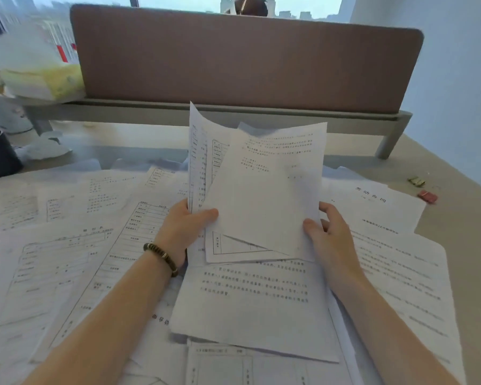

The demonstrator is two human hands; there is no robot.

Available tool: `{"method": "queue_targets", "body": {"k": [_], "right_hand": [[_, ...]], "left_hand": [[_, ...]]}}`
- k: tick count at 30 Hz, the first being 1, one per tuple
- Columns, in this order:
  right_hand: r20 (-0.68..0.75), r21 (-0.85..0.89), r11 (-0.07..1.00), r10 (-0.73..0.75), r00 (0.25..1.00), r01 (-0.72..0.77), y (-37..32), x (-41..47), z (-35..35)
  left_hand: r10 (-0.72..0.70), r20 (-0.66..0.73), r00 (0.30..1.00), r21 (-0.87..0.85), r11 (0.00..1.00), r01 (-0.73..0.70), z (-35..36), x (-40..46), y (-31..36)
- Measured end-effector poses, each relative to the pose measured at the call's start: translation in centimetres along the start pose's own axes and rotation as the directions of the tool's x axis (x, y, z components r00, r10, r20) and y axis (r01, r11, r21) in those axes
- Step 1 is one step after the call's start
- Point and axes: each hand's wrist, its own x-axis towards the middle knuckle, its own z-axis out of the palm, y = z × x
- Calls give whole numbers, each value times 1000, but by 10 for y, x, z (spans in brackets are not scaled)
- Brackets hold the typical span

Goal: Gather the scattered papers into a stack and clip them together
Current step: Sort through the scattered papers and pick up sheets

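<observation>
Sheets [261,190] stand fanned above the desk, pinched at their lower left edge by the left hand [182,226] (thumb in front), while the right hand [329,234] pinches the lower right corner. Below both grips lie scattered papers [250,304]; right of them, two binder clips [427,196].
</observation>
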Motion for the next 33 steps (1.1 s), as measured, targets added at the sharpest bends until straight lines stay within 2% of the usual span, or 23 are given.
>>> {"method": "queue_targets", "body": {"k": [7,12,16,19,25,28,33], "right_hand": [[-41,57,993,-98,994,100,-4,-9,-4],[-74,34,990,-137,988,140,-6,-6,0],[-34,126,989,-74,997,78,-4,-2,-1],[64,216,976,3,998,-17,-2,-4,-2],[167,208,975,43,985,-77,-9,-12,-5],[164,196,975,71,984,-103,-12,-15,-7],[150,184,982,22,988,-50,-13,-8,-9]], "left_hand": [[-28,28,999,-169,985,33,-2,-14,5],[-69,115,991,-254,962,97,-5,-9,2],[-61,178,982,-307,945,114,-8,-6,1],[-62,201,978,-357,925,132,-12,-4,-2],[-58,185,981,-390,912,127,-16,-10,4],[-59,188,980,-388,913,129,-19,-11,6],[-22,222,975,-389,915,109,-19,-8,4]]}}
